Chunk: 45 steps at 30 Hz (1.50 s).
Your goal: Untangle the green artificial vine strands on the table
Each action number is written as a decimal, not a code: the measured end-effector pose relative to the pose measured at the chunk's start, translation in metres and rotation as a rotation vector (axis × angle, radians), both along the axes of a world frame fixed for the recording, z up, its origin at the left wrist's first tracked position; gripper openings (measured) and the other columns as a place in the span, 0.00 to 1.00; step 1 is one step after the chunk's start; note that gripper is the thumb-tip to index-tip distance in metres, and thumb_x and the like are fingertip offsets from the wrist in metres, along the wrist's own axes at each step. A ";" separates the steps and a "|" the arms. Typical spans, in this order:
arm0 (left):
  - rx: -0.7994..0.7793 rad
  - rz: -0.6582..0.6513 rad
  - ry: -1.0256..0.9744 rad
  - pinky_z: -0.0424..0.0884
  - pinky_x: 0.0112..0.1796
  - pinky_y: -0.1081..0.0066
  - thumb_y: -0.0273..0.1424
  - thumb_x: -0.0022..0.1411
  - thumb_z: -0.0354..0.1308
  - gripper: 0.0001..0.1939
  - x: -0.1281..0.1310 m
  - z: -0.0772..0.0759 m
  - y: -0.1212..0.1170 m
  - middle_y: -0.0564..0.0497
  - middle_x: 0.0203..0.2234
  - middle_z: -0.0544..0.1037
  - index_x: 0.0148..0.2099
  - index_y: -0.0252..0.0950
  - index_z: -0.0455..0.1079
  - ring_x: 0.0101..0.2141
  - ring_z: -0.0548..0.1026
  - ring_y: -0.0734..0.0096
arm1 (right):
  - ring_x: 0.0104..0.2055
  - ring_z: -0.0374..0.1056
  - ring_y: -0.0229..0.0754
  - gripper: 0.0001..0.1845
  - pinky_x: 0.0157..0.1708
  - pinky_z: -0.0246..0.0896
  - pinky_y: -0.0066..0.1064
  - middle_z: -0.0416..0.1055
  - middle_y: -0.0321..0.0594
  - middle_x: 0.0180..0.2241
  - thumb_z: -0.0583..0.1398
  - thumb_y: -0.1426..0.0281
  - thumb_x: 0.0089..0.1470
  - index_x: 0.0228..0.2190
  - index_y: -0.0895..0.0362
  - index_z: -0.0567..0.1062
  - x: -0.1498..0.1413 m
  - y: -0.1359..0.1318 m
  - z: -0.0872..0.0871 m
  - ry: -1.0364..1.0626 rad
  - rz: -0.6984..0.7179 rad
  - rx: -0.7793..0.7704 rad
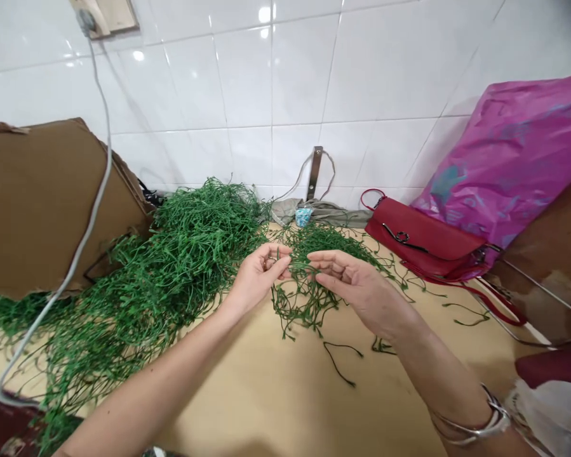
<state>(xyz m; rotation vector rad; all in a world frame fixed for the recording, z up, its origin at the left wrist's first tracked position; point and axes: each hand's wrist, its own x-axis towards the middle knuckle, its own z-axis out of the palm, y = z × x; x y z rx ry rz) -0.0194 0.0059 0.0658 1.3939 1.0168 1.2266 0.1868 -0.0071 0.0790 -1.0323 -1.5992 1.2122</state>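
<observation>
L hand (pixel 259 278) fingers pinched on green vine tangle (pixel 304 298), R hand (pixel 349 279) fingers apart just beside it; tangle sits mid-bench (pixel 247 406), big vine heap (pixel 190 254) to L.

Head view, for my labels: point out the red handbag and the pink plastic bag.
Red handbag (pixel 421 238): head view, front flap.
Pink plastic bag (pixel 514 158): head view, upper middle.

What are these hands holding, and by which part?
The left hand seems to pinch a thin green strand between its fingertips; whether the right hand holds anything cannot be told.
</observation>
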 end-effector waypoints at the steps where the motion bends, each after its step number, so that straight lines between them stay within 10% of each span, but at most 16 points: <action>1: -0.023 0.009 -0.012 0.72 0.31 0.77 0.38 0.59 0.67 0.15 -0.003 -0.010 -0.002 0.53 0.31 0.76 0.44 0.34 0.73 0.27 0.75 0.79 | 0.44 0.76 0.44 0.22 0.47 0.73 0.39 0.80 0.43 0.42 0.68 0.59 0.51 0.46 0.54 0.77 -0.003 -0.002 -0.009 -0.036 -0.011 -0.006; 11: -0.133 0.072 -0.059 0.69 0.31 0.76 0.50 0.54 0.68 0.24 -0.012 -0.084 -0.006 0.54 0.27 0.75 0.39 0.33 0.72 0.27 0.73 0.77 | 0.33 0.73 0.44 0.10 0.38 0.70 0.40 0.77 0.40 0.32 0.64 0.62 0.54 0.35 0.55 0.80 -0.021 -0.014 -0.085 -0.322 -0.113 0.152; 19: -0.010 0.021 0.108 0.67 0.31 0.76 0.39 0.54 0.71 0.19 -0.012 -0.082 -0.009 0.47 0.43 0.79 0.45 0.34 0.77 0.34 0.73 0.75 | 0.31 0.67 0.42 0.11 0.34 0.66 0.36 0.71 0.37 0.28 0.62 0.62 0.57 0.38 0.54 0.81 -0.027 -0.017 -0.093 -0.273 -0.180 0.167; 32: -0.068 0.219 0.108 0.62 0.28 0.76 0.36 0.58 0.66 0.10 -0.011 -0.079 -0.009 0.55 0.31 0.73 0.38 0.37 0.70 0.27 0.65 0.78 | 0.24 0.65 0.38 0.14 0.26 0.63 0.32 0.77 0.38 0.29 0.63 0.61 0.54 0.40 0.54 0.81 -0.015 -0.011 -0.089 -0.388 -0.222 0.208; 45: -0.136 0.133 0.115 0.69 0.35 0.76 0.31 0.59 0.62 0.07 -0.013 -0.070 -0.015 0.54 0.31 0.71 0.40 0.36 0.70 0.31 0.71 0.77 | 0.34 0.69 0.47 0.05 0.37 0.69 0.41 0.73 0.43 0.35 0.62 0.69 0.55 0.35 0.50 0.78 -0.004 0.000 -0.099 -0.356 -0.538 0.406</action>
